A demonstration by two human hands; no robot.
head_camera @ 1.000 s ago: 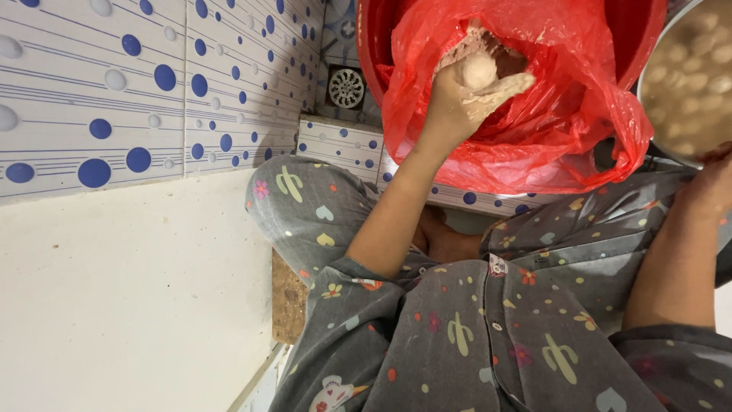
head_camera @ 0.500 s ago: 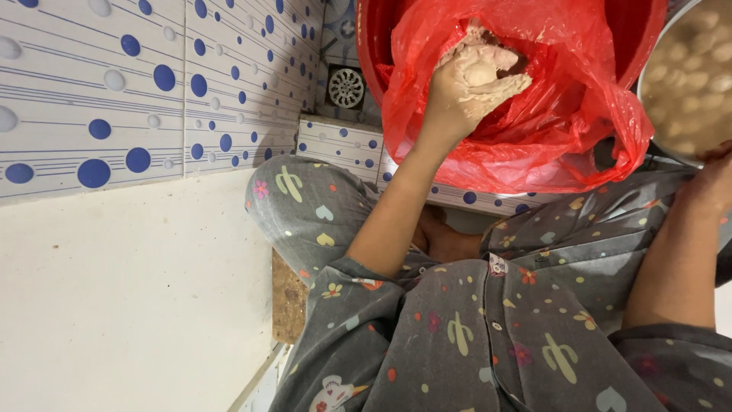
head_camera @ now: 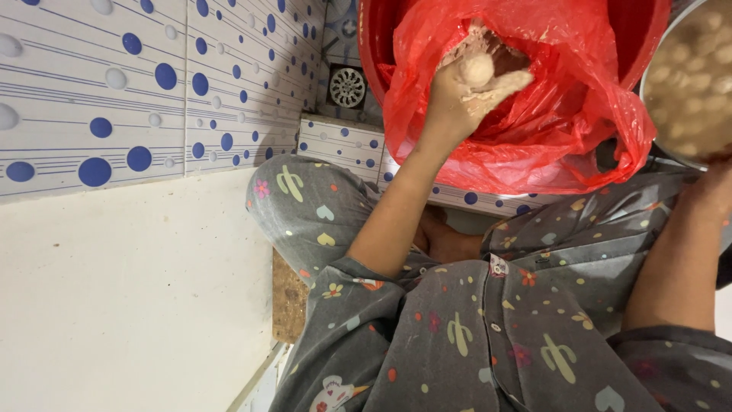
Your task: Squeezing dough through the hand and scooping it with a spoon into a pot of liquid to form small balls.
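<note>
My left hand (head_camera: 456, 98) reaches into a red plastic bag (head_camera: 549, 145) that lines a red bucket (head_camera: 644, 30). It is closed on pale paste, and a round ball of paste (head_camera: 477, 70) bulges out above the thumb and forefinger. More of the brownish paste (head_camera: 488, 42) sits in the bag behind the hand. At the right edge, my right hand (head_camera: 711, 187) is at the lower rim of a metal bowl (head_camera: 648, 99) that holds several pale balls (head_camera: 694, 76). The fingers of this hand are mostly hidden.
I sit on a low wooden seat (head_camera: 288, 301) in grey patterned clothes, knees spread. A white tiled wall with blue dots (head_camera: 137, 99) runs along the left, above a plain white surface (head_camera: 122, 305). A round floor drain (head_camera: 348, 86) lies beside the bucket.
My left hand has squeezed the paste, and the ball now stands out rounder above the fist. The right arm and the bowl have stayed in place.
</note>
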